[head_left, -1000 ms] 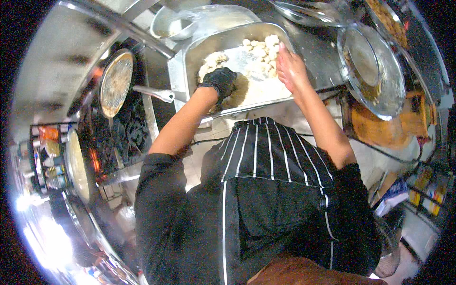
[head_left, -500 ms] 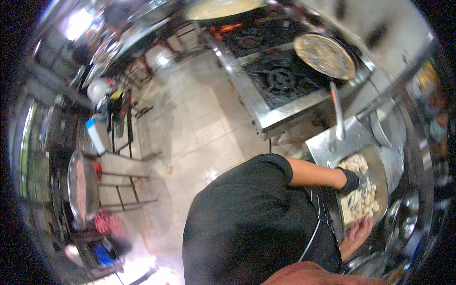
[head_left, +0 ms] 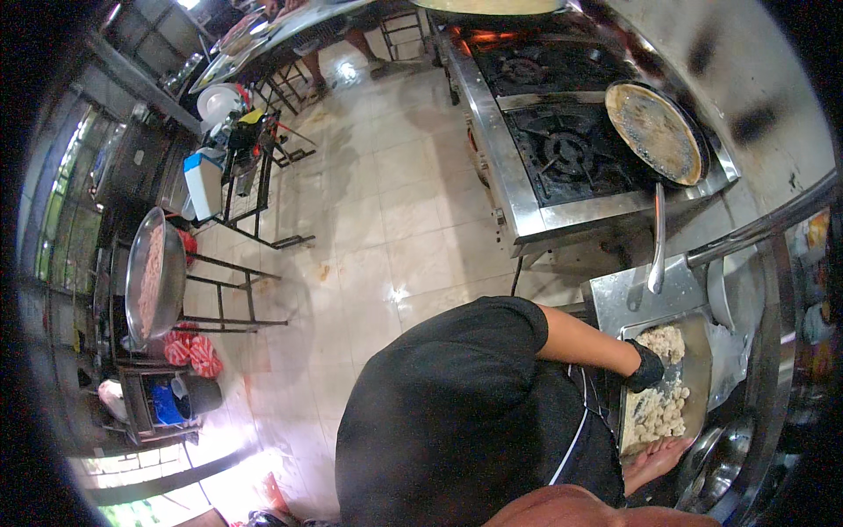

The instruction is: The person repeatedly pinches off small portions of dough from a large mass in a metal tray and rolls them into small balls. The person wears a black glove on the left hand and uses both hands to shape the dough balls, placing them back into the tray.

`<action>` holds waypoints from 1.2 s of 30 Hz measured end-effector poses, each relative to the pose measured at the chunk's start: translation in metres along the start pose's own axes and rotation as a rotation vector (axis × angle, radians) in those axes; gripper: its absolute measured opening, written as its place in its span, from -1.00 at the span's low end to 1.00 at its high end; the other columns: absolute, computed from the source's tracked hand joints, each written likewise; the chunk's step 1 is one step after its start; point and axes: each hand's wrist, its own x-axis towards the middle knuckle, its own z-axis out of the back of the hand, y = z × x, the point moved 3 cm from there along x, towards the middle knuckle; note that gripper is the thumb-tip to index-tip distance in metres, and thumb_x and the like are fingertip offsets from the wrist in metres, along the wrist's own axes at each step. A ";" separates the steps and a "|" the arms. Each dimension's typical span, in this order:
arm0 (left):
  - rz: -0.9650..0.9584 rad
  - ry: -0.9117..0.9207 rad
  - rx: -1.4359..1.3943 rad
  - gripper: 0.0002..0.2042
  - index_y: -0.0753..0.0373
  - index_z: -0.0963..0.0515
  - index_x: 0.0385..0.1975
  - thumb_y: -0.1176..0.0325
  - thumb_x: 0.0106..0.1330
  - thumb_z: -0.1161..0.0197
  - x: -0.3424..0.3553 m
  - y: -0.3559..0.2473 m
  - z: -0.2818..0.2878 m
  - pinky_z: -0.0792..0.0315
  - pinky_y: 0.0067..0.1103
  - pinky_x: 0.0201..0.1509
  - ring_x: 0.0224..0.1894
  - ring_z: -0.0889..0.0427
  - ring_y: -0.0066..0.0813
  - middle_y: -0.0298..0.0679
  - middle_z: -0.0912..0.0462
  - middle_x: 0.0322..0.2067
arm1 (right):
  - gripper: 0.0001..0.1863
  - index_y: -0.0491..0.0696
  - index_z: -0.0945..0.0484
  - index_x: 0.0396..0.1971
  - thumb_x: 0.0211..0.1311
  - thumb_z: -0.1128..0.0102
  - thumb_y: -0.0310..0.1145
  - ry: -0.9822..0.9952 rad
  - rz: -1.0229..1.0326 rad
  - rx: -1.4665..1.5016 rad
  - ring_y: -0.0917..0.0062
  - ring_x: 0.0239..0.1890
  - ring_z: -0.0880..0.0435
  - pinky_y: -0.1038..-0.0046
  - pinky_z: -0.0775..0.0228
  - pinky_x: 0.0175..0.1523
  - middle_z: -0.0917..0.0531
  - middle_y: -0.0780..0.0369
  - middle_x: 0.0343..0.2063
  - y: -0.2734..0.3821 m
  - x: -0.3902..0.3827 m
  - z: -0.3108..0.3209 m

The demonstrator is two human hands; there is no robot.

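Observation:
My left hand, in a black glove, is down in a rectangular metal tray, beside a mound of pale dough; its fingers are too hidden to read. Small dough pieces lie toward the tray's other end. My bare right hand is at that end, its fingers curled over the rim. A metal bowl sits just beside it.
A gas stove holds a long-handled pan. A bowl of pinkish food sits on a black frame stand. Tiled floor runs between. A co-worker's legs show at the far counter.
My head has swung from over the tray toward the stove and floor, shifting the tray to the lower right of the view. Both hands remain at the tray.

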 end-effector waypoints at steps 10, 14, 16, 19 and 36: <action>0.015 -0.151 -0.181 -0.73 0.32 -0.52 -0.41 0.27 -0.05 -0.17 -0.027 0.012 0.006 -0.39 -0.32 -0.16 -0.23 -0.51 -0.04 0.05 -0.54 -0.33 | -0.62 -0.08 -0.33 -0.04 0.15 -0.08 -0.32 -0.996 0.106 -0.174 0.66 -0.29 -0.41 0.64 -0.24 -0.28 -0.50 0.29 -0.19 -0.005 0.000 -0.057; -0.088 -0.263 -0.137 -0.73 0.25 -0.43 -0.26 0.47 -0.02 -0.16 -0.040 -0.002 0.042 -0.39 -0.38 -0.12 -0.25 -0.49 -0.10 -0.10 -0.49 -0.29 | -0.74 0.00 -0.37 -0.49 0.22 0.02 -0.11 -0.921 0.256 -0.058 0.76 -0.79 -0.23 0.74 -0.01 -0.76 -0.38 0.39 -0.65 0.012 0.000 -0.051; -0.033 -0.181 -0.218 -0.66 0.24 -0.42 -0.29 0.56 -0.17 -0.20 -0.038 -0.012 0.052 -0.36 -0.42 -0.15 -0.18 -0.43 -0.12 -0.08 -0.45 -0.27 | -0.69 -0.03 -0.32 -0.55 0.27 0.11 -0.12 -0.934 0.304 -0.157 0.74 -0.74 -0.22 0.70 0.00 -0.71 -0.30 0.37 -0.69 0.026 -0.002 -0.055; -0.244 -0.253 -0.339 -0.67 0.24 -0.46 -0.28 0.59 -0.15 -0.12 -0.030 0.000 0.043 -0.33 -0.36 -0.14 -0.25 -0.42 -0.04 -0.03 -0.43 -0.35 | -0.84 -0.07 -0.46 -0.39 0.20 0.07 -0.32 -0.977 0.291 -0.417 0.73 -0.63 -0.30 0.71 -0.13 -0.55 -0.38 0.35 -0.59 0.037 -0.003 -0.046; 0.155 -0.056 -1.427 -0.74 0.23 -0.39 -0.08 0.47 0.21 -0.03 -0.032 -0.004 0.069 -0.44 -0.57 -0.11 -0.15 -0.45 -0.53 -0.27 -0.46 -0.09 | -0.64 -0.07 -0.46 -0.13 0.02 -0.24 -0.36 -0.537 0.150 -0.423 0.56 -0.19 -0.52 0.55 -0.37 -0.11 -0.52 0.19 -0.24 -0.020 0.057 -0.105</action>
